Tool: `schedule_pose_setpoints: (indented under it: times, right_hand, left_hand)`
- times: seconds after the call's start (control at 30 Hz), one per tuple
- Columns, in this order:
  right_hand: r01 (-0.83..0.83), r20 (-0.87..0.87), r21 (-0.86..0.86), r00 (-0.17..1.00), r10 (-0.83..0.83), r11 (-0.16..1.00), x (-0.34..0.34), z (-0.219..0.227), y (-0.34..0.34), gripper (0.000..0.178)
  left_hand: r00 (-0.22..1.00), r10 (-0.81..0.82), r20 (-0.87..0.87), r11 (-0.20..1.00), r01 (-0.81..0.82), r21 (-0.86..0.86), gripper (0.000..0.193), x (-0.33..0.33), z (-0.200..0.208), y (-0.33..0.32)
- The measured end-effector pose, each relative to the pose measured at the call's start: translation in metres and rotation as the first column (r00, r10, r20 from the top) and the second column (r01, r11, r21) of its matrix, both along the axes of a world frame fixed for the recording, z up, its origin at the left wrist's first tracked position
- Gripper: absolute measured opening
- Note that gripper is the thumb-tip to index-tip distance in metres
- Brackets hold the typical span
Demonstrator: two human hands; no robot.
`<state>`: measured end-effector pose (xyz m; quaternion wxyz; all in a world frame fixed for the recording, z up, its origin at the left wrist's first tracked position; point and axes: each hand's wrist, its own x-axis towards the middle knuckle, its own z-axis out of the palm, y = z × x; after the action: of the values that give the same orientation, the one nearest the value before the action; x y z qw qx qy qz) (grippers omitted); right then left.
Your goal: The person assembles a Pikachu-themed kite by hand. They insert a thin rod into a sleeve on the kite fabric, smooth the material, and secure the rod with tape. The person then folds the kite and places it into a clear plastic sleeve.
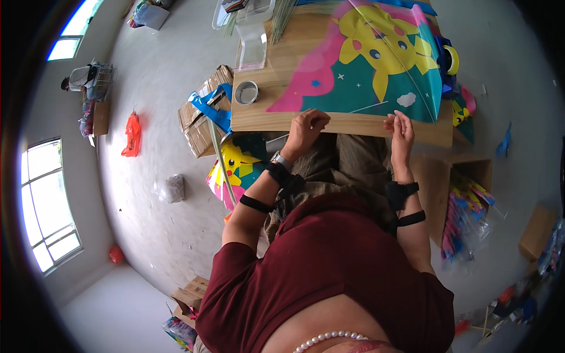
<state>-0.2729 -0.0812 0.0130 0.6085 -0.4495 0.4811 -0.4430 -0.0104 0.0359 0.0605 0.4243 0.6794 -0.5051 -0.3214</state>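
A triangular kite sheet (347,82) with a yellow cartoon creature on teal and a pink edge lies on the wooden table (376,125). My left hand (310,126) is closed at the table's near edge, by the sheet's lower border. A thin pale rod (371,108) seems to run through its fingers, one end reaching over the teal part and the other sticking out by my wrist. My right hand (401,130) is raised at the same edge farther right, fingers loosely stretched and apart from the rod. No object shows in it.
On the table are a tape roll (246,93), clear plastic sleeves (253,50), a bundle of thin sticks (282,20) and a blue tape dispenser (449,65). Cardboard boxes stand left and right; the right box (432,188) holds bagged colourful pieces. Another printed sheet (235,162) hangs beside my left arm.
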Motion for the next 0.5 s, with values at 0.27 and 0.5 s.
schedule_pose_setpoints:
  times: [0.27, 0.5]
  right_hand:
    - [-0.141, -0.567, -0.457, 0.807, -0.165, 0.878, -0.015, -0.016, 0.005, 0.027]
    - [-0.218, -0.671, -0.562, 0.683, -0.286, 0.798, -0.017, -0.01, 0.006, 0.031]
  left_hand:
    - [0.968, -0.032, 0.251, 0.982, 0.077, -0.173, 0.008, 0.006, -0.013, -0.035]
    - [0.93, -0.097, 0.354, 0.952, 0.191, -0.241, 0.012, 0.001, -0.031, -0.043]
